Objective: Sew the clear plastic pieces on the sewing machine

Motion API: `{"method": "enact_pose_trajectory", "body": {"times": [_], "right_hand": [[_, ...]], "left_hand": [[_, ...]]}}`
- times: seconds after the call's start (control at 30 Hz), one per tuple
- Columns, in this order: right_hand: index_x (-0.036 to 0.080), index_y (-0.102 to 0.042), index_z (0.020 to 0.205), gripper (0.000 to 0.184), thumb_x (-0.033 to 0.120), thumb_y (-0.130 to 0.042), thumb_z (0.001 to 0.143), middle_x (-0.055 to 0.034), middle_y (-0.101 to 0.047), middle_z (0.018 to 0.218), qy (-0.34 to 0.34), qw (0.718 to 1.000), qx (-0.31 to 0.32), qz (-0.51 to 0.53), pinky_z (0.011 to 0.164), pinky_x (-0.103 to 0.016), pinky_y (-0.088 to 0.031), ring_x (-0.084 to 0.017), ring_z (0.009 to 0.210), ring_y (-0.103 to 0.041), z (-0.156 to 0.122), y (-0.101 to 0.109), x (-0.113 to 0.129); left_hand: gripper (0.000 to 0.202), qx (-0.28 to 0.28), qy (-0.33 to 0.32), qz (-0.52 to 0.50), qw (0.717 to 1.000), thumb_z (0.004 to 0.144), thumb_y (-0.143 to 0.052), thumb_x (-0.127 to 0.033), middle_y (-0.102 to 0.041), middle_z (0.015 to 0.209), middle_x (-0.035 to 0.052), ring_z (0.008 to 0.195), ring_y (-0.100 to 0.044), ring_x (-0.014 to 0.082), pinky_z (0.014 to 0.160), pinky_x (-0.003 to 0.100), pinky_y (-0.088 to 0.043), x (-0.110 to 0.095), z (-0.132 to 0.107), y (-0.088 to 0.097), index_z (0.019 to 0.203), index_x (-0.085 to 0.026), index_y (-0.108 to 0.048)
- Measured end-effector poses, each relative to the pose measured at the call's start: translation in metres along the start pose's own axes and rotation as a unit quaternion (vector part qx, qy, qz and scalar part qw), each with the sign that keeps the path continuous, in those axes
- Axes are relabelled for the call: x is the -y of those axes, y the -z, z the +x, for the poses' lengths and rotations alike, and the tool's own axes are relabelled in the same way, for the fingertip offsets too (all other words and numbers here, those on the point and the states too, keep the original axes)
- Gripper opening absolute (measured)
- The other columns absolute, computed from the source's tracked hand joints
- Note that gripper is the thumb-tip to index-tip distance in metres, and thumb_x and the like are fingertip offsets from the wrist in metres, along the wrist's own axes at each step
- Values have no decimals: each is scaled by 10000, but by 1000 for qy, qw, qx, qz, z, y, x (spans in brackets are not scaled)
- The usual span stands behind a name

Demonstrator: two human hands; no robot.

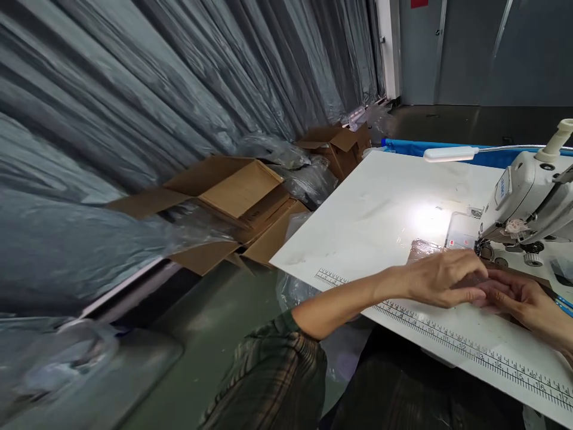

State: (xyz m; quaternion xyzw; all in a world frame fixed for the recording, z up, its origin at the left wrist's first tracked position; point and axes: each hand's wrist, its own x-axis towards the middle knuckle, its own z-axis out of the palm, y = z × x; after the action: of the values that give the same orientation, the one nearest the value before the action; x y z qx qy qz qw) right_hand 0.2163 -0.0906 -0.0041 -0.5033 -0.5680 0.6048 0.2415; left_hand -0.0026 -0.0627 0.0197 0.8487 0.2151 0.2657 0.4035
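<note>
White and printed with a ruler (430,327) along its near edge, the surface (380,209) is stretching before us, its right part running out of view. Below that edge our dark-clad lap (416,382) is showing only partly, and our plaid sleeve (282,376) is being cut off at the bottom. Our left hand (447,278) is curving over the surface, half closed, thumb and fingers bent toward the right hand (523,298), which is also curling, its wrist leaving at the right edge. Their fingertips are meeting or overlapping; we are not able to tell what, if anything, they are gripping. A brown flat piece (537,278) is lying mostly concealed around the right hand, and a blue-handled tool (564,306) is being cropped beside it. Just behind the left hand, a wrapped brownish piece (421,248) is resting under shiny film, its near part hidden by that hand. Beyond, a sewing machine (514,197) is standing, its right side cropped and its needle area hard to make out. Past the surface, cardboard boxes (242,194) are sitting open among crumpled plastic, and grey curtains (201,77) are hanging behind them. Farthest off, we are seeing grey doors (470,54), cut at the top.
</note>
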Motion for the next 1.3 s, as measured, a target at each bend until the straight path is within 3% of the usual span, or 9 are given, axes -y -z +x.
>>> {"method": "enact_pose_trajectory", "body": {"times": [0.07, 0.13, 0.27, 0.43, 0.67, 0.8, 0.93, 1.07, 1.3], "right_hand": [[198, -715, 1231, 790, 786, -698, 704, -123, -780, 897, 9, 1000, 19, -13, 736, -422, -654, -262, 770, -756, -2, -2, 5], [197, -736, 1178, 751, 792, -673, 723, -116, -777, 864, 16, 999, 29, -36, 690, -398, -651, -249, 731, -750, -4, -1, 9], [194, -735, 1067, 700, 794, -684, 711, -111, -775, 890, 2, 999, -35, -12, 560, -307, -620, -216, 676, -738, -6, 10, 5], [212, -685, 982, 546, 700, -732, 742, -111, -780, 915, -29, 990, -122, 61, 493, -289, -606, -195, 599, -710, -5, 16, 1], [233, -632, 797, 415, 642, -702, 799, -90, -769, 790, -16, 975, -187, 121, 407, -250, -554, -184, 543, -687, 5, 7, -9], [222, -650, 735, 470, 678, -764, 708, -84, -750, 715, -30, 977, -168, 125, 436, -246, -569, -173, 522, -669, 7, 7, -6], [243, -651, 679, 464, 678, -809, 646, -100, -782, 844, -17, 973, -174, 150, 517, -256, -621, -202, 656, -730, 5, 6, 7], [231, -687, 710, 456, 675, -790, 688, -111, -782, 870, -12, 975, -165, 150, 605, -260, -651, -208, 710, -747, 4, 7, 3], [228, -620, 766, 509, 689, -809, 658, -65, -753, 746, 14, 968, -201, 152, 536, -259, -624, -206, 659, -737, 9, 3, 0]], "left_hand": [[332, -12, 9, 33, 999, 833, -711, -294, -709, 1190, 122, 1143, -635, 279, 1048, 412, -476, 6, 7, 7, 1154, -216, -675], [483, 26, 20, 37, 999, 790, -761, -322, -726, 1164, 97, 1108, -658, 275, 1015, 407, -490, 16, 11, 12, 1249, -228, -644], [271, 70, 50, 0, 996, 874, -662, -305, -761, 944, 49, 822, -693, 180, 765, 299, -537, 36, 9, 16, 1131, -232, -713], [190, -96, 124, -80, 984, 915, -611, -323, -753, 846, 51, 759, -677, 150, 706, 291, -527, 44, -6, 24, 908, -180, -735], [295, -262, 197, -288, 900, 777, -808, -401, -773, 984, 90, 879, -741, 185, 851, 354, -570, 39, -3, 24, 879, -150, -691], [474, -255, 198, -421, 847, 648, -909, -461, -757, 1107, 126, 1007, -740, 236, 952, 400, -551, 38, -2, 26, 806, -157, -582], [505, -235, 187, -486, 821, 657, -915, -463, -742, 1160, 135, 1072, -725, 267, 1018, 443, -525, 37, -3, 27, 806, -172, -530], [503, -241, 189, -503, 809, 673, -909, -460, -759, 1077, 135, 1033, -737, 273, 1030, 471, -525, 35, -3, 26, 817, -167, -527], [412, -258, 206, -482, 811, 770, -857, -386, -753, 1073, 161, 993, -748, 253, 1028, 475, -534, 35, 2, 24, 851, -135, -540]]}}
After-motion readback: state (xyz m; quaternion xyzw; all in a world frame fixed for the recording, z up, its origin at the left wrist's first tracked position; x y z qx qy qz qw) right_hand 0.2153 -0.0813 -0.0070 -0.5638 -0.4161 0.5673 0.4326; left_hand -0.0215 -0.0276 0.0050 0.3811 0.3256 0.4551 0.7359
